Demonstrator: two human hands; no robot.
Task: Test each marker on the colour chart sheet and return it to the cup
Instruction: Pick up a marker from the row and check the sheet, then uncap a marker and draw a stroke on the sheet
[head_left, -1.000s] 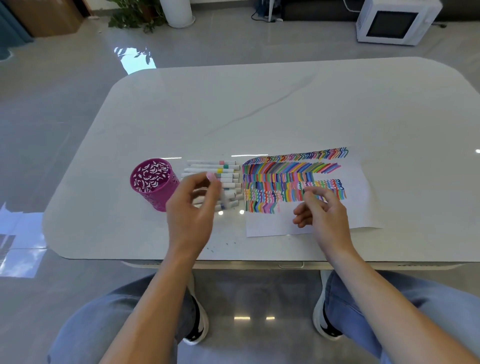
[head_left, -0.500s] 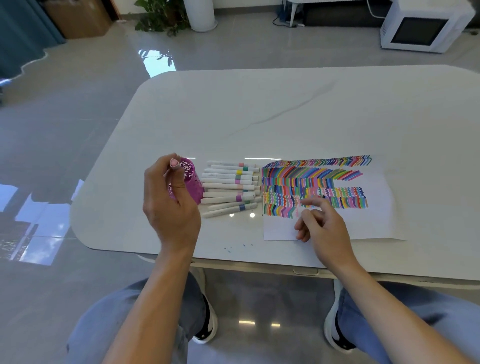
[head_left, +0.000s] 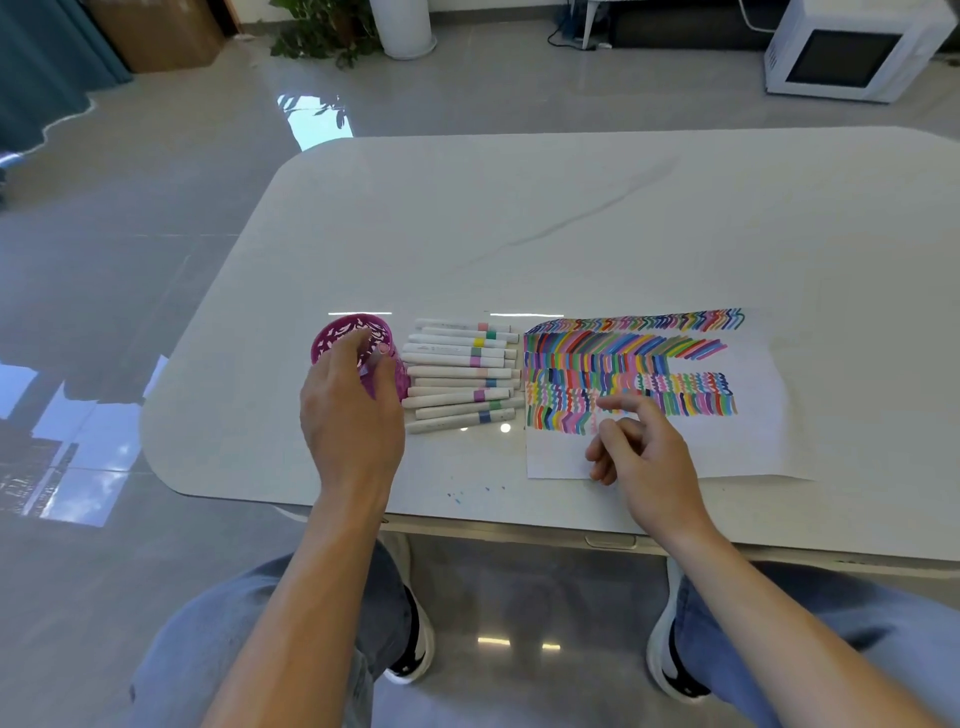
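Sits at a white table (head_left: 623, 218), knees and shoes showing below its near edge. Has carried the left hand (head_left: 353, 415) over from above the marker row (head_left: 460, 374), its place a second ago, to the purple cup (head_left: 337, 338) at 9 o'clock of that row; held it before the cup's near wall half a second ago, holds it now over the rim's 4 o'clock side. Has kept the right hand (head_left: 644, 457) on the colour chart sheet (head_left: 727, 447) throughout, near the 7 o'clock corner. Has the sheet flat on the table at 3 o'clock of the row, just beside the marker ends, covered across the far half with bands of coloured strokes, bare white along the near strip. Has about a dozen white markers in the row, laid side by side on the table, colour bands toward 3 o'clock. Has the cup upright, wall perforated, mouth partly hidden by the left hand; cannot tell the contents. Pinches one marker (head_left: 383, 348) in the left hand between thumb and curled fingers, pink end up near the rim's 3 o'clock edge, lower end hidden behind the hand; cannot tell whether already inside the cup. Stretches the right index finger (head_left: 626, 404) toward 10 o'clock onto the strokes, remaining fingers loosely curled, palm empty.
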